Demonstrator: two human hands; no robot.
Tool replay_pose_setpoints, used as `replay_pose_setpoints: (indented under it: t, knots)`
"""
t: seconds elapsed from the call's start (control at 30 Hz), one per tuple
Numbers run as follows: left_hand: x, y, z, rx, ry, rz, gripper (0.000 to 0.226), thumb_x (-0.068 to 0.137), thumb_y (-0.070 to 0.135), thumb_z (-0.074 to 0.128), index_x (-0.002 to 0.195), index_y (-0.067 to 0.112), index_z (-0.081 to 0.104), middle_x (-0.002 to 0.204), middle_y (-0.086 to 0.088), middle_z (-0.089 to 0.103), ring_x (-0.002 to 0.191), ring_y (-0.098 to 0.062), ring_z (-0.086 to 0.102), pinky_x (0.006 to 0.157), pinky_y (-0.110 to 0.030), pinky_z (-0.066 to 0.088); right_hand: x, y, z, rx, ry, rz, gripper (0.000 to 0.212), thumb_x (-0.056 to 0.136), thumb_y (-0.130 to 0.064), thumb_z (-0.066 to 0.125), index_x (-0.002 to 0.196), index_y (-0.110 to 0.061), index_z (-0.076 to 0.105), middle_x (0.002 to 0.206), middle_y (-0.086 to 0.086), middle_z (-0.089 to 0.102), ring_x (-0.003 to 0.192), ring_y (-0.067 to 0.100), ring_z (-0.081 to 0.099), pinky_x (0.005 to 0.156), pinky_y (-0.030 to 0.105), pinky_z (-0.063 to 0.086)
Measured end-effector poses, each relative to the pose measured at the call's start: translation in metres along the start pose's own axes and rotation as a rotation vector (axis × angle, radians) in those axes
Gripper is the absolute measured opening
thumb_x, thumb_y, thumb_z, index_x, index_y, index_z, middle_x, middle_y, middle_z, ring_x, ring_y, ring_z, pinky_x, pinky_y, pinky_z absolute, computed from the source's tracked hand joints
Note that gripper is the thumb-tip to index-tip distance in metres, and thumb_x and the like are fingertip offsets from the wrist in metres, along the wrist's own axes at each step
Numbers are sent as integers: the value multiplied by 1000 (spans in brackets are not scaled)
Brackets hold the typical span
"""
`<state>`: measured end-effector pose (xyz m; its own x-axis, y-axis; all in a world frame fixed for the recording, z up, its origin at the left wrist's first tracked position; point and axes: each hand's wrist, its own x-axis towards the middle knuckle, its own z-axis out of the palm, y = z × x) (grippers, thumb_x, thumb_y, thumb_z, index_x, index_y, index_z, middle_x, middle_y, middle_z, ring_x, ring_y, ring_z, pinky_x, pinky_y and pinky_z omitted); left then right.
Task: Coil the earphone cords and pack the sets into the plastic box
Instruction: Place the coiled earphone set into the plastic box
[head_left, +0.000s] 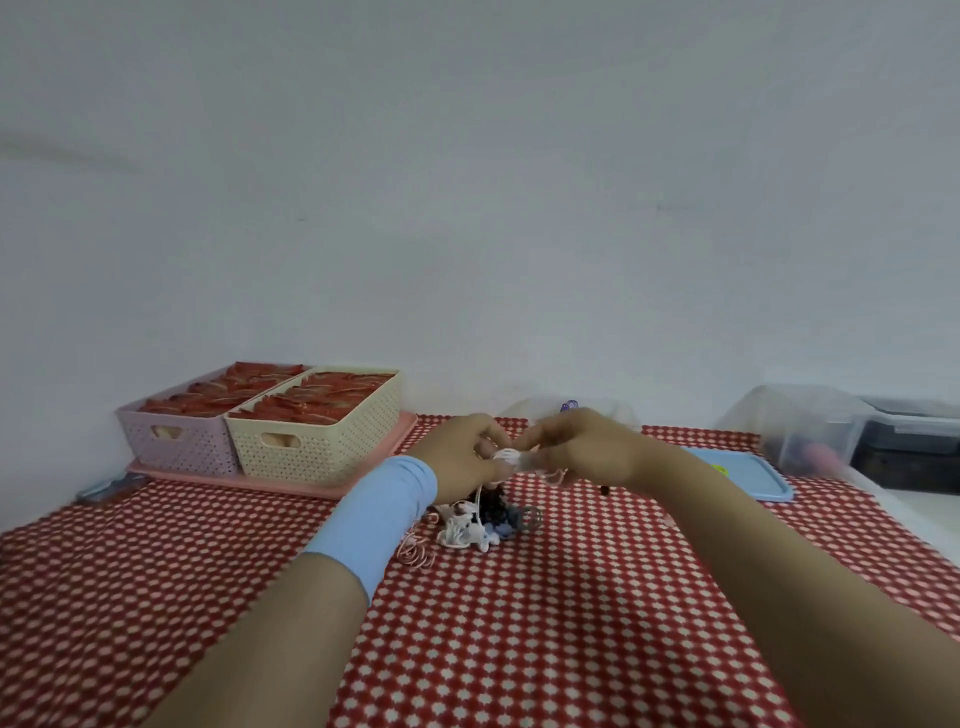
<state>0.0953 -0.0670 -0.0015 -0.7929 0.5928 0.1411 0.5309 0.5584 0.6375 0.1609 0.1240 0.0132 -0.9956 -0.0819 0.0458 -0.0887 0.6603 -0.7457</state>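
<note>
A white earphone cord is held above the table between the 2 hands. It is pinched by the curled fingers of the left hand on one side and by the curled fingers of the right hand on the other. The cord is bunched into a small bundle between the fingertips, and a thin pinkish strand hangs below the right hand. A light blue sleeve is worn on the left wrist.

Just below the hands, a pile of earphones in white, black and blue is seen on the red patterned tablecloth, with a loose pink cord lying beside it on the left.

A clear plastic box stands at the far right of the table, well apart from the hands, and a blue lid lies flat just in front of it.

At the far left, 2 woven baskets, a lilac basket and a cream basket, are set side by side on a pink tray; both are filled with red items.
</note>
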Motion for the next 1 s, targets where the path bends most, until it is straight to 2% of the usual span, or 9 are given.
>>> replay_pose_setpoints:
  t: [0.1, 0.27, 0.33, 0.4, 0.53, 0.63, 0.77, 0.83, 1.0]
  knots:
    - [16, 24, 9, -173, 5, 17, 25, 86, 23, 73, 109, 28, 64, 101, 1, 67, 94, -18, 68, 90, -37, 56, -14, 12, -22, 96, 98, 19, 14, 94, -15, 67, 104, -11, 77, 91, 15, 73, 76, 15, 65, 73, 30, 57]
    - [35, 63, 40, -370, -111, -41, 27, 89, 20, 71, 115, 16, 62, 101, -9, 72, 75, -18, 69, 72, -32, 61, -38, 41, -59, 99, 199, 106, 17, 93, -13, 68, 109, -13, 73, 86, 6, 71, 70, 14, 64, 60, 24, 52]
    - [44, 71, 57, -303, -188, -85, 31, 91, 25, 69, 119, 16, 61, 102, -7, 71, 71, -17, 67, 74, -37, 61, -44, 56, -69, 12, 210, 169, 12, 91, -21, 73, 102, -18, 77, 90, 5, 76, 69, 12, 67, 58, 24, 52]
    - [49, 76, 71, -156, -265, -81, 35, 93, 27, 66, 125, 15, 61, 99, 2, 66, 69, -14, 66, 64, -27, 58, -51, 70, -73, -61, 187, 222, 8, 88, -25, 77, 95, -21, 79, 87, 2, 77, 65, 11, 68, 58, 29, 53]
    - [60, 79, 97, 301, -255, 32, 28, 93, 29, 61, 117, 17, 70, 126, 1, 65, 110, -19, 61, 86, -20, 40, -67, 97, -74, -152, 125, 262, 18, 89, -17, 76, 104, -27, 76, 92, -10, 77, 68, 8, 74, 50, 25, 54]
    - [64, 80, 109, 237, -163, 45, 26, 92, 28, 61, 118, 27, 68, 130, 7, 62, 115, -14, 58, 99, -25, 42, -72, 113, -78, -193, 233, 274, 20, 91, -10, 72, 103, -25, 76, 97, -8, 77, 69, 7, 74, 52, 22, 54]
    - [63, 79, 123, 216, -277, 158, 26, 86, 37, 70, 111, 35, 70, 116, 14, 60, 103, -9, 56, 93, -26, 46, -70, 123, -80, -278, 277, 279, 20, 88, -5, 72, 92, -24, 79, 94, -5, 78, 56, -2, 66, 53, 10, 48]
    - [65, 73, 130, 265, -286, 149, 31, 83, 36, 74, 114, 35, 71, 125, 11, 61, 108, -11, 58, 95, -27, 46, -67, 125, -76, -341, 260, 277, 18, 88, -10, 74, 97, -24, 80, 95, -8, 77, 65, -5, 64, 56, 4, 42]
    - [67, 56, 124, 261, -256, 71, 32, 91, 24, 68, 122, 28, 69, 132, 8, 62, 116, -10, 59, 98, -23, 44, -55, 123, -63, -412, 224, 290, 9, 79, -25, 84, 87, -28, 81, 82, -18, 74, 79, 1, 66, 75, 18, 53]
